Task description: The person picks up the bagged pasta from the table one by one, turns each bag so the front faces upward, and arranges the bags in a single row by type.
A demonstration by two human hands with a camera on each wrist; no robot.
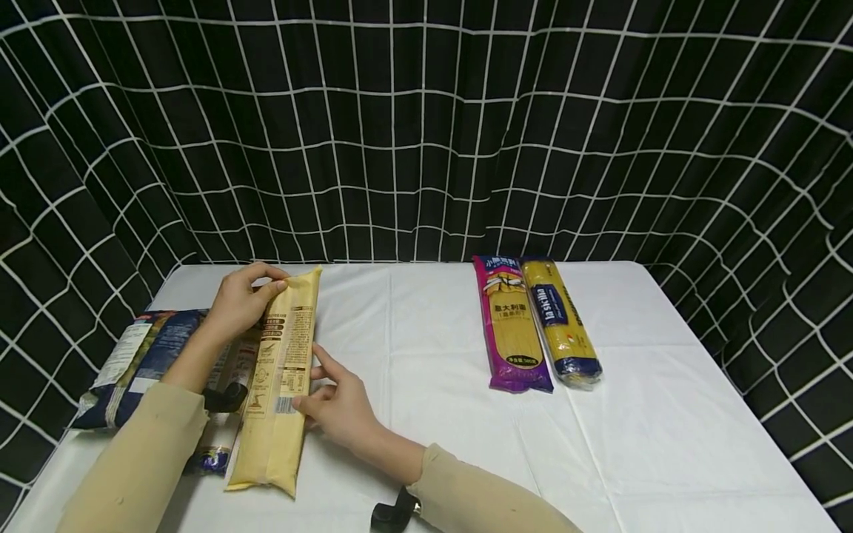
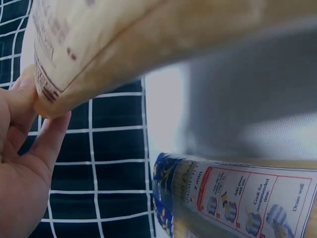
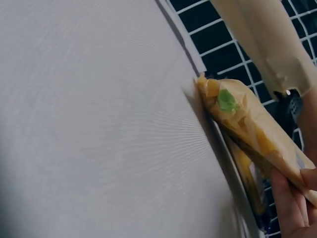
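at eight o'clock in the head view, you pinch the yellow packet (image 1: pixel 273 429): left hand (image 1: pixel 241 302) at its twelve o'clock end, right hand (image 1: pixel 341 407) on its three o'clock edge. only the right wrist view shows its green mark (image 3: pixel 228 100); only the left, cooking steps (image 2: pixel 252 201) on a neighbouring packet (image 2: pixel 171 178).

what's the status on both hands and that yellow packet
Left hand pinching far end of yellow pasta packet; right hand gripping its right edge. Far end lifted off table. Possible obstacle: another pasta pack, close left.
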